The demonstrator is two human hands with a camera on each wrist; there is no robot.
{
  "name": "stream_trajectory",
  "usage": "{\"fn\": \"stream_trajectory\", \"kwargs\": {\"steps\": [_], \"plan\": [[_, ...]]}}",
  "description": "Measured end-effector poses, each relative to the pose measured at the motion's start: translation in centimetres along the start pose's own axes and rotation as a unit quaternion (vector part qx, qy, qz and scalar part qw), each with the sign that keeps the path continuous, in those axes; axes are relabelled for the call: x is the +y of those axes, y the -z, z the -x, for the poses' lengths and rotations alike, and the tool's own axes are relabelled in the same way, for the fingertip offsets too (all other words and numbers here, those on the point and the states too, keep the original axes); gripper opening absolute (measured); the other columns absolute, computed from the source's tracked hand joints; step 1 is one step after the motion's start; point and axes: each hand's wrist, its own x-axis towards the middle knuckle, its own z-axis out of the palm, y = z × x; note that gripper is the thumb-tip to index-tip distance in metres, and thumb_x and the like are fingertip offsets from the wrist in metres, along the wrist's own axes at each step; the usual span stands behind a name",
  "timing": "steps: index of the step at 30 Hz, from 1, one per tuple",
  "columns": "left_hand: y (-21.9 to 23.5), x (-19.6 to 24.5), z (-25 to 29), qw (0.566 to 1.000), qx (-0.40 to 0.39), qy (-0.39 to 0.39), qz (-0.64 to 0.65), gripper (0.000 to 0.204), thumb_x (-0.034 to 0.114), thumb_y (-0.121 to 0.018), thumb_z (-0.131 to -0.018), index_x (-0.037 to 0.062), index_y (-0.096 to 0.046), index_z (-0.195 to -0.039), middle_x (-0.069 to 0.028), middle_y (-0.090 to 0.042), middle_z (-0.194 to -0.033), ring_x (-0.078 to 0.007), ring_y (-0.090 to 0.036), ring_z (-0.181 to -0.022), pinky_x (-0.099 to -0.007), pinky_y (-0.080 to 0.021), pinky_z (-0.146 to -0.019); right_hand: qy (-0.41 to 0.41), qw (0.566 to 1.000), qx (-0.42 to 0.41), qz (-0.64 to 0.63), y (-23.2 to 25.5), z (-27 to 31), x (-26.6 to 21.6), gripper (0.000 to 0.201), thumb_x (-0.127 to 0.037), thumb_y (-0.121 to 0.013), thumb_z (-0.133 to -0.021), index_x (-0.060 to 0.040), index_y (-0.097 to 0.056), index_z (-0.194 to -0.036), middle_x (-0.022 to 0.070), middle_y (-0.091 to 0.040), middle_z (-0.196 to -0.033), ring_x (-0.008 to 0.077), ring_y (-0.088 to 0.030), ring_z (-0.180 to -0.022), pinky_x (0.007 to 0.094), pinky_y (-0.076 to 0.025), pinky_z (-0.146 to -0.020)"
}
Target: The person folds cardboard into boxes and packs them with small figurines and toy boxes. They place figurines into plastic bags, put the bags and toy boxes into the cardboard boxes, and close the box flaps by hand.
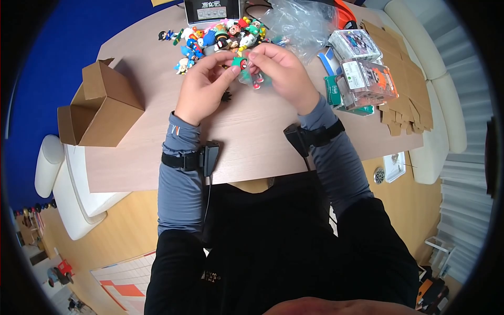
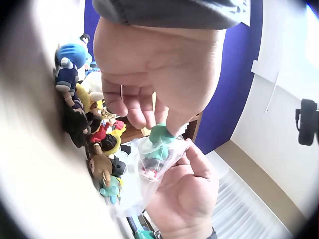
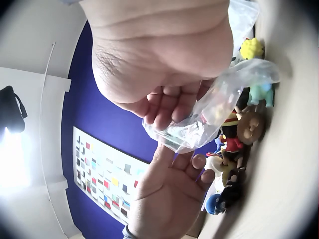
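My left hand (image 1: 202, 88) pinches a small green toy figurine (image 2: 160, 133) between thumb and fingertips, above the table. Part of the figurine shows through a small clear plastic bag (image 2: 134, 177), with a bit of red and white lower down inside. Facing it, my right hand (image 1: 286, 71) pinches the bag near its edge. In the right wrist view the crumpled bag (image 3: 219, 107) hangs between both hands. A heap of colourful toy figurines (image 1: 220, 38) lies just beyond the hands.
An open cardboard box (image 1: 115, 118) stands at left. Boxed toys (image 1: 367, 84) sit at right beside flattened cardboard (image 1: 412, 86). A large clear plastic bag (image 1: 302, 26) and a black-and-white box (image 1: 212, 13) are at the back.
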Motion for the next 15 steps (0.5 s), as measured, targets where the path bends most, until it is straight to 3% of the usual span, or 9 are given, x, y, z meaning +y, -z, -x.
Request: {"fn": "stream_trajectory", "kwargs": {"steps": [4, 8, 10, 15], "plan": [[-0.2, 0.6, 0.2, 0.998, -0.031, 0.052, -0.001, 0.034, 0.013, -0.071, -0.097, -0.0023, -0.063, -0.127, -0.0013, -0.069, -0.103, -0.0042, -0.059, -0.086, -0.0198, -0.049, -0.076, -0.011, 1.000, -0.008, -0.011, -0.1, 0.1, 0.2, 0.021, -0.020, -0.059, -0.104, -0.0019, -0.068, -0.101, -0.0016, -0.066, -0.092, 0.0048, -0.058, -0.085, 0.0218, -0.048, -0.077], [-0.1, 0.1, 0.1, 0.999, -0.019, 0.017, -0.026, 0.033, 0.011, -0.072, -0.096, -0.0010, -0.064, -0.126, -0.0001, -0.069, -0.099, -0.0038, -0.059, -0.083, -0.0197, -0.048, -0.073, -0.013, 1.000, -0.003, -0.007, 0.1, 0.0, 0.5, 0.020, -0.020, -0.059, -0.104, -0.0017, -0.067, -0.100, -0.0020, -0.065, -0.091, 0.0043, -0.057, -0.084, 0.0217, -0.047, -0.076], [-0.1, 0.3, 0.1, 1.000, 0.004, -0.022, -0.022, 0.033, 0.010, -0.074, -0.095, 0.0000, -0.065, -0.125, 0.0008, -0.068, -0.094, -0.0030, -0.058, -0.080, -0.0196, -0.047, -0.070, -0.009, 0.998, -0.011, 0.062, 0.3, -0.2, 0.8, 0.016, -0.017, -0.056, -0.105, -0.0037, -0.065, -0.102, -0.0026, -0.062, -0.094, 0.0054, -0.056, -0.087, 0.0230, -0.047, -0.081], [0.0, 0.0, 0.0, 0.999, -0.023, 0.008, -0.037, 0.030, 0.009, -0.075, -0.094, 0.0006, -0.066, -0.121, 0.0013, -0.067, -0.092, -0.0024, -0.056, -0.077, -0.0205, -0.047, -0.066, -0.002, 0.999, -0.009, 0.053, -0.1, 0.4, -0.3, 0.016, -0.016, -0.057, -0.104, -0.0034, -0.066, -0.099, -0.0019, -0.063, -0.094, 0.0053, -0.056, -0.086, 0.0229, -0.046, -0.078]]}}
